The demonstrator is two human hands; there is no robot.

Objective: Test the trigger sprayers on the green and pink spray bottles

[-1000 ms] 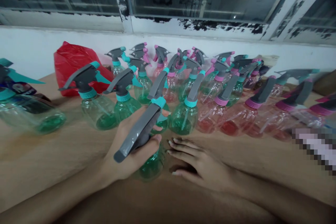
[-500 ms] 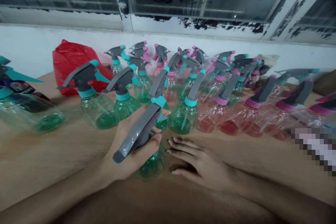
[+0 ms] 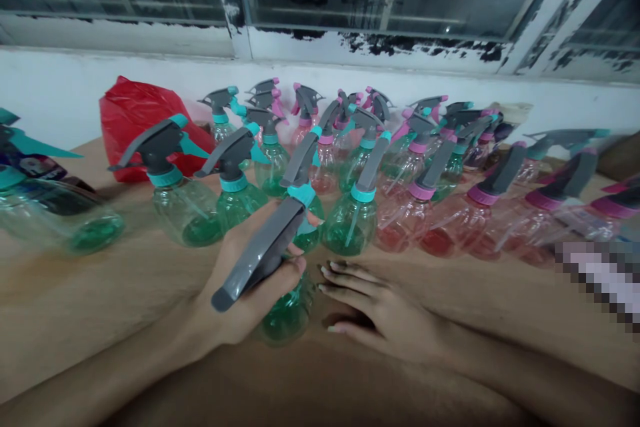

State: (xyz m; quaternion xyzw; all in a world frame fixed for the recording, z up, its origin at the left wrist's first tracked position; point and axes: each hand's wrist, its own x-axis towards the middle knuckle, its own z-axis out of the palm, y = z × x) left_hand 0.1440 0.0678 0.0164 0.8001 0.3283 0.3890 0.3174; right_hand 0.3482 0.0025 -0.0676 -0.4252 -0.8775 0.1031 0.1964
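Observation:
My left hand (image 3: 240, 280) is wrapped round the neck of a green spray bottle (image 3: 286, 317) that stands on the table (image 3: 165, 280). Its grey spray head points away from me and shows a turquoise nozzle; the trigger is mostly hidden by my fingers. Just to the right, my right hand (image 3: 373, 307) lies palm down on the tabletop with its fingers stretched out, holding nothing. Beyond my hands stands a green spray bottle (image 3: 350, 227) with a turquoise collar. Beside it is a pink spray bottle (image 3: 403, 223) with a magenta collar.
Several more green and pink spray bottles fill the back of the table. A red plastic bag (image 3: 145, 107) stands at the back left, near a dark bottle with a turquoise trigger (image 3: 40, 140). Behind them are a white wall (image 3: 50, 80) and windows.
The spray bottle in my left hand has shifted very slightly to the left and toward me. My right hand and the other bottles have kept their places.

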